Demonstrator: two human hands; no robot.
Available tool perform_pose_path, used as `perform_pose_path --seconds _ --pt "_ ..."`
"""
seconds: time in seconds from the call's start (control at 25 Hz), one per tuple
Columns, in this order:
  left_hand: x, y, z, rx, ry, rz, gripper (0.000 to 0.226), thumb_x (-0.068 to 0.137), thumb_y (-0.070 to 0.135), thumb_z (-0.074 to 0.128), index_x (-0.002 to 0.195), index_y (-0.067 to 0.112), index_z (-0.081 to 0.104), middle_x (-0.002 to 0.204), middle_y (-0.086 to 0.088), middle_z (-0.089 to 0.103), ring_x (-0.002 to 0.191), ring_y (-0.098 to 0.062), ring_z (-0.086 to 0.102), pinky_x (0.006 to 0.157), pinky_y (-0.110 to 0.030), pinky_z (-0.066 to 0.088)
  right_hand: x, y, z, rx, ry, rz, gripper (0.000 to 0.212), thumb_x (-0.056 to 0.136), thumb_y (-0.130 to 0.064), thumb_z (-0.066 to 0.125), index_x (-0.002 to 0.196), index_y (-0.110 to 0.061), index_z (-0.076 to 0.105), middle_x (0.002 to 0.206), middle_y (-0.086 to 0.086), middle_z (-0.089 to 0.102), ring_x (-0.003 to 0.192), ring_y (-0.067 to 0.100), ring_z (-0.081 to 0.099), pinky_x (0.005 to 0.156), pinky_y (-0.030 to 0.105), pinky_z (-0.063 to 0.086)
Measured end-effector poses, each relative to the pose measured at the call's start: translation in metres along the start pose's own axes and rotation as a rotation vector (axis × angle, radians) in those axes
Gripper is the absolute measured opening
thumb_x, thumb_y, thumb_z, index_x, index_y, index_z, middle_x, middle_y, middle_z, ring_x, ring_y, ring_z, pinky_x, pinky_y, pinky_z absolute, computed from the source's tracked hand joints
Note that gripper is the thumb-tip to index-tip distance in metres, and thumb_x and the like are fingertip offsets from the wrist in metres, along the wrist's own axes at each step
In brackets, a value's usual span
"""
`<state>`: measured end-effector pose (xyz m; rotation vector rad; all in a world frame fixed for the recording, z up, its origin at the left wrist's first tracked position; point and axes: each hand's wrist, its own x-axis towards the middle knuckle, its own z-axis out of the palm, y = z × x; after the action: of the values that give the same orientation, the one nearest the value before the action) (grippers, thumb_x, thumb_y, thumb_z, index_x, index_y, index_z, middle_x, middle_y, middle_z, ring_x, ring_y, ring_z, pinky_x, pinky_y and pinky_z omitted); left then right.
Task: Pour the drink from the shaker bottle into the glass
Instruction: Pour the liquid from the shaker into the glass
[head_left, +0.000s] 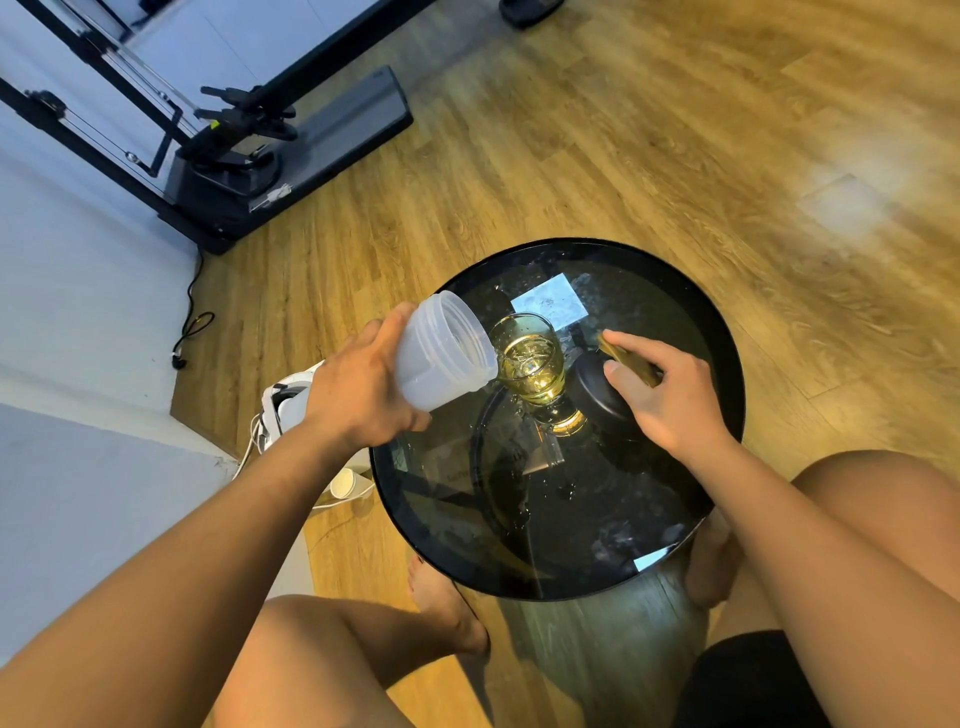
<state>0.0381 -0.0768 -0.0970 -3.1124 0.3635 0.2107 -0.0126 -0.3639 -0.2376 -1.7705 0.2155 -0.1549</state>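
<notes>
One frosted shaker bottle (436, 358) (tilted), glass (530, 371) half amber.

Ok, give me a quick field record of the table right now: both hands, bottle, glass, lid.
left hand: grips translucent white plastic shaker bottle, tilted, mouth at glass rim
clear drinking glass: upright, part full of yellow drink
right hand: rests on black domed lid, pinches flat golden strip
round dark glass table: droplets on top
</notes>
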Motion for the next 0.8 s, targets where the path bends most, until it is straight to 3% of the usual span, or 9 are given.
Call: perform_pose_path --seconds 0.4,0.8 --pt "0.0007 -0.0007 0.0003 0.017 0.004 0.016 0.12 0.056 0.032 0.094 0.154 0.033 0.025 0.127 0.0 0.054 0.114 -0.026 0.055 0.084 -0.046 0.054 0.0003 0.0001 0.0002 0.007 0.0 0.009 0.03 0.087 -0.031 0.066 0.116 -0.037 0.068 0.116 -0.016 0.062 0.106 0.001 0.053 0.086 0.014 0.038" --pt "0.0014 -0.0004 -0.0004 0.023 -0.006 0.01 0.121 0.057 0.034 0.095 0.155 0.033 0.023 0.129 0.0 0.054 0.116 -0.027 0.054 0.089 -0.053 0.056 0.0007 0.0005 0.0 0.009 -0.007 0.015 0.031 0.087 -0.032 0.066 0.117 -0.038 0.067 0.119 -0.013 0.063 0.108 0.003 0.053 0.085 0.013 0.037"
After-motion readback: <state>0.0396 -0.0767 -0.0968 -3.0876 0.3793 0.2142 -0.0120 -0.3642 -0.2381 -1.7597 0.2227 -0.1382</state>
